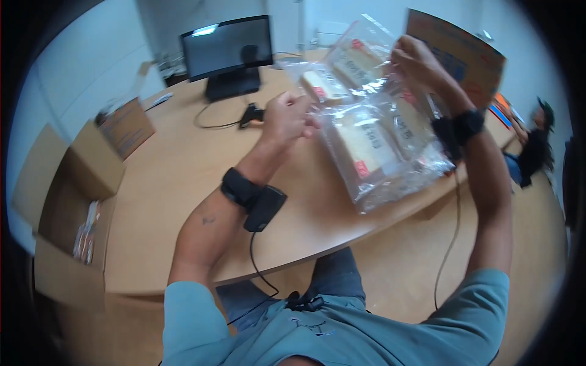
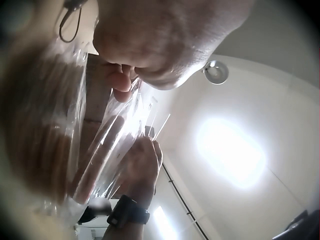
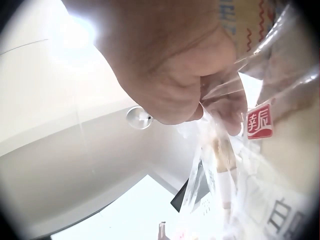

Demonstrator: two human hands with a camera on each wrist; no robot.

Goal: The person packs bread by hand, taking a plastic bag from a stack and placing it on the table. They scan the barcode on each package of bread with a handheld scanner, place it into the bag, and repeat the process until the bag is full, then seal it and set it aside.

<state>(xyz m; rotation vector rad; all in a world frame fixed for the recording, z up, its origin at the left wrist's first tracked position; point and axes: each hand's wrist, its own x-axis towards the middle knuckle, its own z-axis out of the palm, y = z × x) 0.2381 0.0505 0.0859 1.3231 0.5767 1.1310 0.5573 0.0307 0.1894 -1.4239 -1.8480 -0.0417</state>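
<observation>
Clear plastic bags (image 1: pixel 360 146) of pale, slab-like food with red logos and dark print are held over the table, bunched together. My left hand (image 1: pixel 287 122) grips the plastic at its left edge, with curled fingers. Farther right, my right hand (image 1: pixel 421 64) pinches the plastic near the upper right corner. In the left wrist view the film stretches down from the left fingers (image 2: pixel 120 85), and the other hand (image 2: pixel 142 165) is beyond it. From the right wrist, a red label (image 3: pixel 259 121) shows beside the right hand (image 3: pixel 185 75).
A monitor (image 1: pixel 229 52) stands at the back of the table (image 1: pixel 183 183), with a black cable connector (image 1: pixel 250 114) before it. Open cardboard box (image 1: pixel 73 244) at left, a smaller box (image 1: pixel 127 128) behind it, another carton (image 1: pixel 458 58) behind the right hand. A person (image 1: pixel 536 146) sits far right.
</observation>
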